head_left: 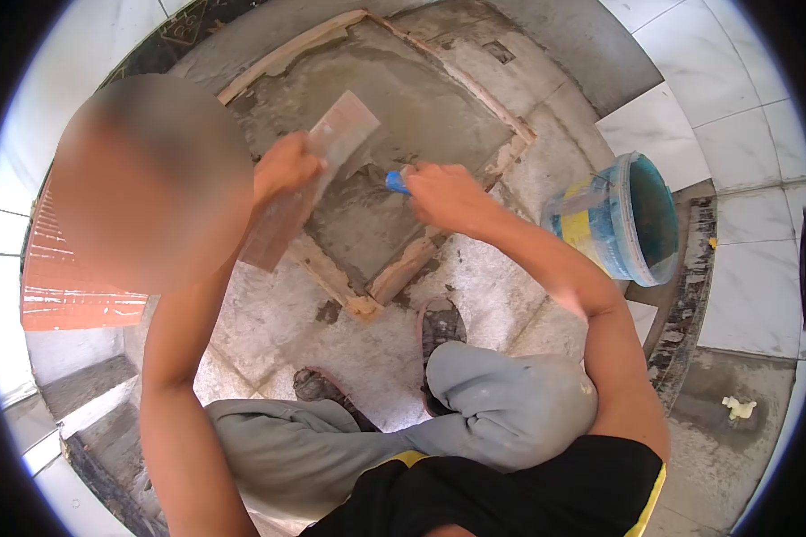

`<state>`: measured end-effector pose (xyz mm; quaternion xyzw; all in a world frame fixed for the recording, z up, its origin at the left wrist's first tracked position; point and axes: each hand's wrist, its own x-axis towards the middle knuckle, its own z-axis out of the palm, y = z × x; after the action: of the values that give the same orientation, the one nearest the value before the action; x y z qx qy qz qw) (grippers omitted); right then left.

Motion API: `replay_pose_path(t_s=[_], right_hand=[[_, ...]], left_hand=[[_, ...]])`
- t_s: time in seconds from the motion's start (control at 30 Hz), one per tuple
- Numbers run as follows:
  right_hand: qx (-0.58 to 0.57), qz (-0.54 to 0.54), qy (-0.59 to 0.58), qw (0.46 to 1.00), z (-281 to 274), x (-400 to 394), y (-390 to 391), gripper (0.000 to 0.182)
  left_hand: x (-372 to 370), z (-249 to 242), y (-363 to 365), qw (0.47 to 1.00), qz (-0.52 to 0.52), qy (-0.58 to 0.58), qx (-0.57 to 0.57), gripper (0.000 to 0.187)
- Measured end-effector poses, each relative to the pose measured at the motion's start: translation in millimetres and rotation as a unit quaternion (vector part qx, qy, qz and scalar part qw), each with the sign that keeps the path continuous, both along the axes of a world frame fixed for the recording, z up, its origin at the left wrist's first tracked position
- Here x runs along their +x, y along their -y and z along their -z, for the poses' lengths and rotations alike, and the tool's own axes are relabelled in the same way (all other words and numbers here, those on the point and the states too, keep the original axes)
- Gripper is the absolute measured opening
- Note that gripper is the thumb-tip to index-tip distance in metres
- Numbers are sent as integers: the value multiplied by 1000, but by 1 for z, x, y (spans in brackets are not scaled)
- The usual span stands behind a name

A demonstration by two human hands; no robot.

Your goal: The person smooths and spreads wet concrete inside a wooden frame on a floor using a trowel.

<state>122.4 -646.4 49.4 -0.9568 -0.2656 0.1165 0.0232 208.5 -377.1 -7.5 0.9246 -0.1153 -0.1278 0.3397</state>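
Observation:
My left hand (288,166) is closed on a long rectangular plastering float (349,123), tilted over the near left side of a wet mortar bed (430,98). My right hand (448,197) grips a trowel by its blue handle (397,182). The trowel's blade points left, low over the mortar, and is hard to tell from it. Rough mortar lies between the two tools. A narrow wooden frame (461,76), caked with mortar, borders the bed. A blurred patch covers my left wrist and part of that forearm.
A mortar-stained blue bucket (634,219) leans on its side at the right. Orange-brown ribbed tiles (81,309) stand at the left. My shoes (443,336) rest on dusty floor near the frame's front corner. White marbled tiles (734,76) line the right wall.

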Motion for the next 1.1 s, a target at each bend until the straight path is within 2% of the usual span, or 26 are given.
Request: replay_pose_path(t_s=[0.13, 0.2, 0.27, 0.3, 0.33, 0.37, 0.4, 0.47, 0.5, 0.57, 0.7, 0.83, 0.93, 1.0, 1.03, 1.07, 1.1], right_hand=[[22, 14, 30, 999, -32, -11, 14, 20], [29, 22, 32, 999, -53, -14, 22, 21], [47, 103, -12, 993, -80, -16, 32, 25], [47, 100, -12, 994, -81, -15, 44, 25], [101, 132, -29, 986, -79, -12, 58, 29], [157, 165, -46, 973, -77, -10, 67, 34], [157, 164, -45, 973, -74, -11, 71, 34], [187, 207, -166, 946, -68, -16, 76, 41], [188, 209, -166, 945, -60, -18, 76, 41], [218, 113, -200, 949, -44, -22, 72, 44], [196, 36, -172, 965, -13, -8, 49, 47], [212, 63, -119, 968, 28, 13, 26, 48], [208, 93, -41, 973, 19, 14, 19, 51], [271, 138, -42, 952, -9, 1, 10, 51], [263, 148, -36, 953, -5, -2, 6, 51], [257, 167, -89, 948, 4, -4, 3, 53], [253, 180, -144, 940, 13, -6, 3, 54]], left_hand=[[20, 8, -30, 999, -20, 22, 20, 39], [25, 9, -42, 995, -6, 75, 62, 36], [10, -5, -42, 990, 6, 105, 96, 32], [2, -10, -43, 982, 18, 135, 129, 28], [-2, -7, -47, 982, 15, 135, 129, 28], [-4, -3, -51, 971, 50, 193, 134, 28], [-7, -4, -54, 955, 85, 250, 138, 30], [-11, -5, -59, 941, 110, 275, 162, 33], [-13, -7, -59, 926, 135, 299, 186, 36], [-16, -5, -58, 919, 148, 333, 149, 37], [-21, -3, -52, 888, 200, 406, 78, 37], [-30, -20, -42, 897, 234, 372, 55, 36], [-31, -31, -46, 908, 153, 389, -1, 30], [-24, -13, -64, 907, 77, 412, -43, 23], [-24, -12, -63, 900, 25, 432, -56, 19], [-22, -11, -62, 898, 27, 433, -66, 19], [-26, -29, -63, 939, -5, 320, -122, 22]])
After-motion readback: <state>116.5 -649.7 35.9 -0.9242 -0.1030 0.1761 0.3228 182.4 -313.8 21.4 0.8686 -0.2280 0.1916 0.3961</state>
